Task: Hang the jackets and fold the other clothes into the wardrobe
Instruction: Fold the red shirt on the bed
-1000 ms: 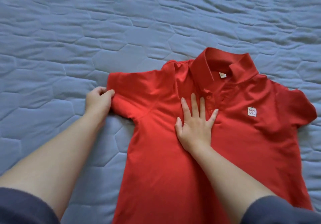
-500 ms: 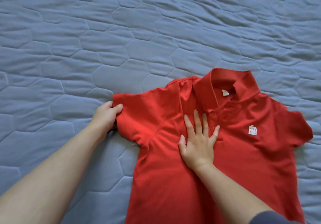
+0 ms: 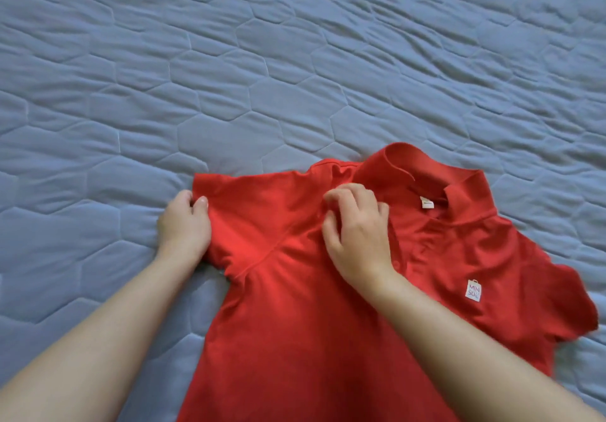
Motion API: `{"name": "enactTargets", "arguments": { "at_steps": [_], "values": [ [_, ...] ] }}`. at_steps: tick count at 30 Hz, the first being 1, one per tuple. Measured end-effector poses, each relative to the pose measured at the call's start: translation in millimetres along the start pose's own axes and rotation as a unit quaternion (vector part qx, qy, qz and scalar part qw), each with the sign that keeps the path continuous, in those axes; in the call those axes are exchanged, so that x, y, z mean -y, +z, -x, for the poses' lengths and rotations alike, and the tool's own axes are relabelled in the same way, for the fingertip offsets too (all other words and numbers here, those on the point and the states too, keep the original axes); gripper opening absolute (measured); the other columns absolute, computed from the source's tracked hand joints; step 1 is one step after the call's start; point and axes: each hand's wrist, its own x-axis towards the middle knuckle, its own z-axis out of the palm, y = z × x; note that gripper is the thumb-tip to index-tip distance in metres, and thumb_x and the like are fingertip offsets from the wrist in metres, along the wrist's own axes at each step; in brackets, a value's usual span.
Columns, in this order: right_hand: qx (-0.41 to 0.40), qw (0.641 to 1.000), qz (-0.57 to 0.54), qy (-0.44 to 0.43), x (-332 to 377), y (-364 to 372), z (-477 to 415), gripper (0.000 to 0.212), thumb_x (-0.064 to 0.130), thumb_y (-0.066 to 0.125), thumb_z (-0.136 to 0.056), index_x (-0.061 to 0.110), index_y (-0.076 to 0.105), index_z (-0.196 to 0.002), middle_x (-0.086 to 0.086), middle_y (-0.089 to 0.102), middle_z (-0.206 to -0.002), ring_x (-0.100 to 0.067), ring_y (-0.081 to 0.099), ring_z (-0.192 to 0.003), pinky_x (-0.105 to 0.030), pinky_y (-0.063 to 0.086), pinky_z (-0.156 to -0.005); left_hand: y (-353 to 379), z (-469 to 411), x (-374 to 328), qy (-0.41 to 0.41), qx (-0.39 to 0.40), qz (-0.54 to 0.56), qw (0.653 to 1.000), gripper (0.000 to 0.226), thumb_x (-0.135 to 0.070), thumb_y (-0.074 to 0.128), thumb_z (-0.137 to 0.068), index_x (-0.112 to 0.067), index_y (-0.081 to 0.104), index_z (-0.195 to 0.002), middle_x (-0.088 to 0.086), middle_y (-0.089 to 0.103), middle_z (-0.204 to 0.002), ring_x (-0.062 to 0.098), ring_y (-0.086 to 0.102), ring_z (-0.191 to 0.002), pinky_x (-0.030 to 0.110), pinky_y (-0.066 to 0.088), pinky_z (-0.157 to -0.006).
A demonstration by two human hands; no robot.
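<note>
A red polo shirt [image 3: 295, 316] lies front up on the bed, collar pointing away from me, with a small white logo patch on its right chest. My left hand [image 3: 183, 225] pinches the hem of the shirt's left sleeve between thumb and fingers. My right hand [image 3: 357, 235] sits by the shoulder just left of the collar, its fingers curled and gathering the red cloth there. The shirt's lower part runs out of the frame at the bottom.
A blue-grey quilted bedspread [image 3: 229, 77] with a hexagon stitch pattern fills the whole view around and beyond the shirt. No wardrobe, hanger or other garment is in view.
My right hand, flat on the shirt's chest before, has moved up toward the shoulder and curled its fingers into the cloth. My left hand keeps its hold on the sleeve. The camera has tilted up.
</note>
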Motion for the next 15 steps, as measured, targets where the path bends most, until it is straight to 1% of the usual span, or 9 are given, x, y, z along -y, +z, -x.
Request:
{"name": "enactTargets", "arguments": {
  "at_steps": [2, 4, 6, 8, 9, 11, 13, 14, 15],
  "values": [
    [0.038, 0.997, 0.031, -0.054, -12.1, 6.1, -35.1, 0.040, 0.029, 0.042, -0.081, 0.017, 0.060, -0.114, -0.002, 0.060, -0.117, -0.021, 0.053, -0.110, -0.037, 0.030, -0.089, 10.8, 3.7, 4.3, 0.023, -0.025, -0.007, 0.999, 0.021, -0.016, 0.044, -0.099, -0.002, 0.048, -0.083, 0.035, 0.059, -0.097, 0.048, 0.054, -0.092, 0.045, 0.033, -0.071],
    [0.104, 0.983, 0.130, -0.075, -27.6, 9.9, -61.4, 0.047, 0.038, 0.038, -0.085, 0.017, 0.055, -0.123, -0.005, 0.057, -0.123, -0.024, 0.051, -0.117, -0.043, 0.028, -0.098, 18.1, 2.1, 3.9, 0.027, -0.044, -0.001, 0.999, 0.023, -0.018, 0.042, -0.099, 0.000, 0.051, -0.087, 0.035, 0.059, -0.098, 0.048, 0.054, -0.093, 0.045, 0.034, -0.072],
    [0.160, 0.961, 0.207, -0.088, -39.4, 6.3, -78.2, 0.038, 0.041, 0.042, -0.092, 0.017, 0.055, -0.117, -0.007, 0.057, -0.118, -0.028, 0.051, -0.114, -0.045, 0.028, -0.096, 14.9, -4.3, 0.5, -0.006, -0.013, 0.044, 0.999, 0.029, -0.024, 0.045, -0.099, -0.002, 0.053, -0.082, 0.031, 0.061, -0.097, 0.042, 0.056, -0.093, 0.041, 0.034, -0.071],
    [0.173, 0.964, 0.176, -0.097, -41.0, -0.9, -87.8, 0.026, 0.036, 0.045, -0.095, 0.015, 0.055, -0.108, -0.009, 0.060, -0.112, -0.030, 0.054, -0.110, -0.043, 0.033, -0.090, 2.2, -4.3, -0.8, -0.051, 0.077, 0.195, 0.977, 0.033, -0.036, 0.058, -0.091, -0.005, 0.059, -0.077, 0.019, 0.065, -0.091, 0.028, 0.059, -0.089, 0.032, 0.039, -0.074],
    [0.178, 0.972, 0.123, -0.091, -37.8, -5.5, -91.6, 0.022, 0.032, 0.045, -0.096, 0.014, 0.055, -0.105, -0.011, 0.062, -0.110, -0.032, 0.056, -0.108, -0.042, 0.035, -0.087, -6.0, 0.8, -0.2, -0.078, 0.144, 0.292, 0.942, 0.029, -0.036, 0.063, -0.085, -0.009, 0.064, -0.079, 0.013, 0.068, -0.090, 0.023, 0.060, -0.088, 0.030, 0.044, -0.080],
    [0.179, 0.981, 0.029, -0.064, -31.1, -12.5, -97.4, 0.018, 0.028, 0.044, -0.097, 0.014, 0.053, -0.105, -0.017, 0.065, -0.108, -0.038, 0.058, -0.102, -0.041, 0.040, -0.080, -15.0, 12.7, 7.3, -0.081, 0.221, 0.372, 0.898, 0.010, -0.021, 0.062, -0.088, -0.011, 0.067, -0.089, 0.003, 0.072, -0.086, 0.014, 0.064, -0.081, 0.032, 0.048, -0.087],
    [0.153, 0.988, 0.005, -0.035, -27.6, -17.7, -100.5, 0.017, 0.029, 0.042, -0.098, 0.018, 0.052, -0.106, -0.020, 0.065, -0.107, -0.040, 0.059, -0.100, -0.040, 0.039, -0.072, -23.3, 17.0, 17.3, -0.013, 0.192, 0.327, 0.925, 0.010, -0.011, 0.056, -0.093, -0.014, 0.065, -0.091, -0.008, 0.073, -0.080, 0.005, 0.065, -0.075, 0.030, 0.051, -0.082],
    [0.143, 0.989, 0.024, -0.025, -26.7, -17.9, -101.2, 0.018, 0.031, 0.042, -0.098, 0.019, 0.052, -0.107, -0.021, 0.065, -0.107, -0.040, 0.059, -0.099, -0.039, 0.037, -0.070, -28.2, 15.2, 22.5, 0.021, 0.149, 0.271, 0.951, 0.009, -0.019, 0.057, -0.092, -0.015, 0.065, -0.093, -0.007, 0.074, -0.084, 0.009, 0.067, -0.079, 0.033, 0.052, -0.082],
    [0.143, 0.988, 0.055, -0.021, -27.0, -16.1, -101.5, 0.020, 0.033, 0.042, -0.098, 0.019, 0.051, -0.108, -0.021, 0.064, -0.106, -0.040, 0.059, -0.098, -0.039, 0.036, -0.069, -30.8, 10.6, 29.6, 0.052, 0.117, 0.192, 0.973, 0.019, -0.028, 0.058, -0.090, -0.012, 0.067, -0.095, 0.001, 0.074, -0.090, 0.018, 0.068, -0.086, 0.038, 0.051, -0.083]
  ]
}}
